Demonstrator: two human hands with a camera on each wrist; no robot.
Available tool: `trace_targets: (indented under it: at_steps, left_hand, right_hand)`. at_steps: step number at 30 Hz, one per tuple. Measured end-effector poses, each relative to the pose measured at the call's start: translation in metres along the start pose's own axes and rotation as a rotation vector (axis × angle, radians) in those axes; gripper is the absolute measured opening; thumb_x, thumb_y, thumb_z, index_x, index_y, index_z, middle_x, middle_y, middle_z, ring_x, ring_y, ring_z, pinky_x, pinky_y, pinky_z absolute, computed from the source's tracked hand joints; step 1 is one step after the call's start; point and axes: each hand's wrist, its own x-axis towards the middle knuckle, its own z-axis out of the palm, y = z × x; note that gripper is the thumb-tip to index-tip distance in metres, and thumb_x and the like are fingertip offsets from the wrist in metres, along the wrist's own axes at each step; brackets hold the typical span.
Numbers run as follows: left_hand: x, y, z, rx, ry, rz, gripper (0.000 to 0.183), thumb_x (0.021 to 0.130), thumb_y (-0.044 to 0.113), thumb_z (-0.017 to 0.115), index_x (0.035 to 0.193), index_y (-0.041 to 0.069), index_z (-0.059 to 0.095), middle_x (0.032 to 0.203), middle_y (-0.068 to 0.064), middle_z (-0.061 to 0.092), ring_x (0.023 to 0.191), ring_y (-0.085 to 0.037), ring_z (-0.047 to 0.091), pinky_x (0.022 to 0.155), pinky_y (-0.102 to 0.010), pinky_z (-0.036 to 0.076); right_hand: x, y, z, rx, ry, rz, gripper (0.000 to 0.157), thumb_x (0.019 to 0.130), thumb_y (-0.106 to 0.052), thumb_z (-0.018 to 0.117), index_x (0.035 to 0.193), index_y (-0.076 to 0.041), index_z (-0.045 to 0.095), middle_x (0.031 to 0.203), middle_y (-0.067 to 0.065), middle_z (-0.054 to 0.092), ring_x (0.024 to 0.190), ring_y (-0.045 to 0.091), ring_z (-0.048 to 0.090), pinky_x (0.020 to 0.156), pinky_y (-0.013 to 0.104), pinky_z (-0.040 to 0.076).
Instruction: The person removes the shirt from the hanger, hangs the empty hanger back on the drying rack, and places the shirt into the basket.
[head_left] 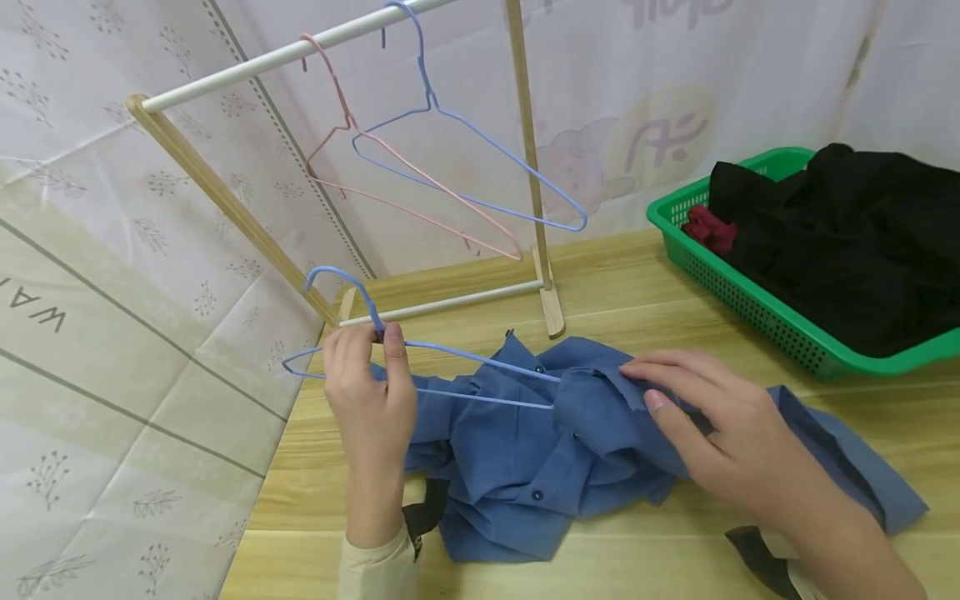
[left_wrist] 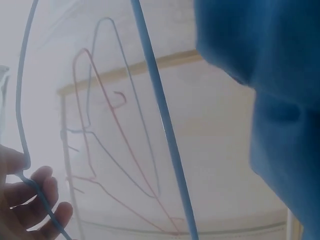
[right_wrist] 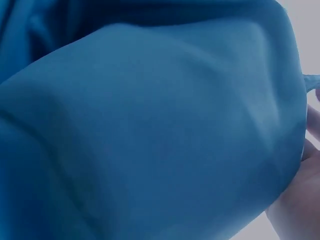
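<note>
My left hand (head_left: pixel 369 383) grips a blue wire hanger (head_left: pixel 480 358) at the neck, just below its hook. The hanger's right end runs inside a blue buttoned shirt (head_left: pixel 517 450), where cloth hides it. My right hand (head_left: pixel 731 425) pinches the shirt's fabric near its upper edge, between thumb and fingers. The rest of the shirt lies crumpled on the wooden table (head_left: pixel 300 525). In the left wrist view, the fingers (left_wrist: pixel 37 205) curl around the hanger wire. Blue cloth (right_wrist: pixel 165 125) fills most of the right wrist view, with part of the hand at its right side.
Behind the hands stands a wooden rack (head_left: pixel 217 196) with a white rail (head_left: pixel 277 58). A pink hanger (head_left: pixel 420 175) and another blue hanger (head_left: pixel 495 150) hang from it. At the right, a green basket (head_left: pixel 750 308) holds black clothes (head_left: pixel 840 242) and a dark red cloth (head_left: pixel 708 230).
</note>
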Motion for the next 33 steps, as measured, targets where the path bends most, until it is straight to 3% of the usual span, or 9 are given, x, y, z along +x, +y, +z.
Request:
trace_targets:
  at_steps: [4,9,12,16,20,25,30,33]
  left_hand:
    - [0.003,0.013,-0.001,0.012,-0.002,0.053,0.024,0.098,0.018,0.058,0.082,0.001,0.063,0.079,-0.011,0.062,0.087,-0.03,0.052,0.086,-0.04,0.038]
    - [0.005,0.03,-0.003,0.019,-0.054,0.161,0.018,0.096,0.018,0.063,0.086,0.003,0.064,0.073,-0.006,0.061,0.078,-0.025,0.051,0.077,-0.038,0.035]
    - [0.002,0.041,-0.002,0.009,-0.147,0.229,0.015,0.096,0.017,0.062,0.088,0.005,0.064,0.072,-0.003,0.061,0.074,-0.021,0.051,0.068,-0.034,0.034]
    - [-0.001,0.051,-0.001,-0.054,-0.267,0.34,0.012,0.096,0.016,0.061,0.092,0.006,0.065,0.076,-0.001,0.063,0.073,-0.018,0.05,0.065,-0.03,0.037]
    - [-0.001,0.053,-0.002,-0.117,-0.33,0.418,0.01,0.096,0.013,0.061,0.095,0.004,0.066,0.081,-0.002,0.063,0.077,-0.018,0.051,0.069,-0.027,0.042]
    - [0.004,0.049,-0.009,-0.133,-0.351,0.473,0.017,0.098,0.018,0.058,0.097,0.003,0.066,0.079,-0.002,0.06,0.075,-0.017,0.05,0.067,-0.023,0.042]
    - [0.017,0.042,-0.019,-0.171,-0.285,0.501,0.03,0.098,0.031,0.058,0.086,0.005,0.065,0.07,0.0,0.061,0.067,-0.015,0.048,0.063,-0.025,0.041]
    - [0.027,0.038,-0.022,-0.19,-0.26,0.509,0.033,0.097,0.033,0.06,0.08,0.005,0.065,0.067,-0.001,0.061,0.064,-0.015,0.049,0.062,-0.026,0.041]
  right_hand:
    - [0.003,-0.009,-0.001,0.001,-0.006,-0.011,0.041,0.084,-0.005,0.072,0.122,-0.022,0.068,0.121,-0.005,0.064,0.114,0.003,0.056,0.103,0.003,0.032]
    - [0.007,-0.016,-0.001,0.02,0.061,-0.121,0.038,0.081,-0.012,0.078,0.118,-0.018,0.07,0.115,-0.003,0.067,0.109,0.006,0.058,0.1,0.004,0.035]
    - [0.01,-0.017,0.002,-0.021,0.082,-0.206,0.025,0.092,-0.031,0.068,0.112,-0.016,0.073,0.107,-0.004,0.069,0.101,0.01,0.061,0.099,0.009,0.037]
    - [0.014,-0.014,0.005,-0.125,0.089,-0.293,0.046,0.103,-0.046,0.043,0.095,-0.014,0.074,0.09,-0.007,0.07,0.086,0.013,0.063,0.091,0.024,0.04]
    - [0.013,-0.012,0.001,-0.148,0.078,-0.307,0.048,0.105,-0.043,0.038,0.089,-0.013,0.072,0.084,-0.008,0.067,0.081,0.012,0.061,0.088,0.026,0.04]
    - [0.013,-0.016,-0.016,-0.192,-0.045,-0.364,0.045,0.106,-0.041,0.036,0.095,-0.015,0.071,0.089,-0.012,0.065,0.084,0.007,0.058,0.091,0.021,0.037]
    - [0.02,-0.016,-0.036,-0.213,-0.146,-0.464,0.045,0.105,-0.043,0.036,0.098,-0.019,0.072,0.092,-0.018,0.066,0.084,0.0,0.061,0.096,0.014,0.032]
    - [0.029,-0.014,-0.048,-0.221,-0.2,-0.475,0.036,0.104,-0.044,0.042,0.102,-0.022,0.071,0.095,-0.023,0.065,0.086,-0.005,0.061,0.096,0.012,0.031]
